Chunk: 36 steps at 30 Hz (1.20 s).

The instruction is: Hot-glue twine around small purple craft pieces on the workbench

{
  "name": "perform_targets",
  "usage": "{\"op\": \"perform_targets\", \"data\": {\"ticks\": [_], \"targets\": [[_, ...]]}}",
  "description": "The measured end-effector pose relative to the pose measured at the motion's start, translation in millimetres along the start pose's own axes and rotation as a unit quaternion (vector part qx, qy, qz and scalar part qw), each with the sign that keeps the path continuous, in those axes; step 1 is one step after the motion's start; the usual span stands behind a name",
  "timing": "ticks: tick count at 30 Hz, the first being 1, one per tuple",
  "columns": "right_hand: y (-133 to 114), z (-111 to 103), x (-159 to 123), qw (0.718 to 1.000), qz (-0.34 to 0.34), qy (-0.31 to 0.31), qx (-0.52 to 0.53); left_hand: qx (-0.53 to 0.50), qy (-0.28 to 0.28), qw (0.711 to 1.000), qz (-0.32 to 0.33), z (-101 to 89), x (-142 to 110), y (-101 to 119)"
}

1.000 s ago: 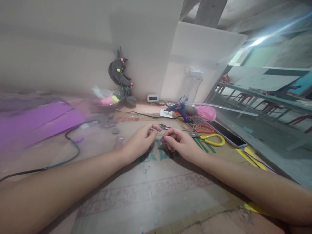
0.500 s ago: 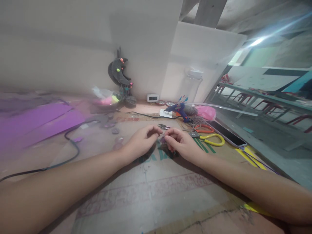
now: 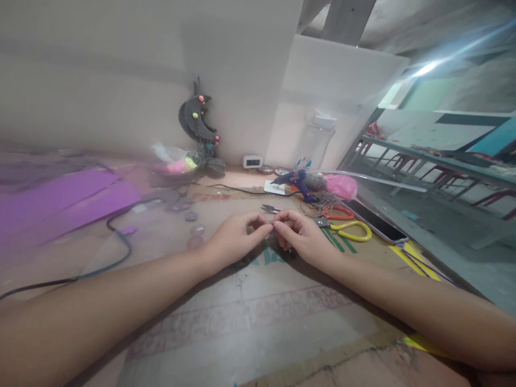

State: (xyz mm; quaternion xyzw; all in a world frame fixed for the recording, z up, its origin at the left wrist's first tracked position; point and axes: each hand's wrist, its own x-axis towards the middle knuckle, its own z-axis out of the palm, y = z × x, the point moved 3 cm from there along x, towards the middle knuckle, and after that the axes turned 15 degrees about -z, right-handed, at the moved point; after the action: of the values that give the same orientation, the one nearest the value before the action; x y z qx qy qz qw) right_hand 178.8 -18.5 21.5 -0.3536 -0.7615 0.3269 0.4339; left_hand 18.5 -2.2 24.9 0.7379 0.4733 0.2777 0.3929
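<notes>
My left hand [image 3: 245,234] and my right hand [image 3: 300,234] meet over the cardboard, fingertips touching. Thumb and forefinger are pinched together on each. A small purple piece showed at my right fingertips a moment earlier; the fingers now hide nearly all of it. What lies in the left pinch I cannot make out. Just beyond the fingers are the metal tips of a slim tool [image 3: 269,208]. Close to my right hand lie yellow-handled scissors [image 3: 351,231] and an orange-handled pair [image 3: 339,213].
A blue glue gun [image 3: 296,180] stands behind the hands, near grey yarn [image 3: 316,183] and a phone [image 3: 377,220]. Purple sheets [image 3: 72,204] and a black cable [image 3: 124,250] lie left. At the wall are a dark crescent ornament [image 3: 197,121], a small clock [image 3: 252,161] and a clear bottle [image 3: 318,142].
My left hand has moved slightly right and down, so its fingertips now meet those of my right hand. The purple piece has gone out of sight between the fingers.
</notes>
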Motion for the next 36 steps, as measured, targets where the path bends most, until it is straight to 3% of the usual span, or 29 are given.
{"op": "perform_targets", "data": {"ticks": [36], "targets": [[4.4,-1.4,0.9,1.000,0.009,0.010,0.016,0.039,-0.001,0.999,0.008,2.4,1.2,-2.6]]}}
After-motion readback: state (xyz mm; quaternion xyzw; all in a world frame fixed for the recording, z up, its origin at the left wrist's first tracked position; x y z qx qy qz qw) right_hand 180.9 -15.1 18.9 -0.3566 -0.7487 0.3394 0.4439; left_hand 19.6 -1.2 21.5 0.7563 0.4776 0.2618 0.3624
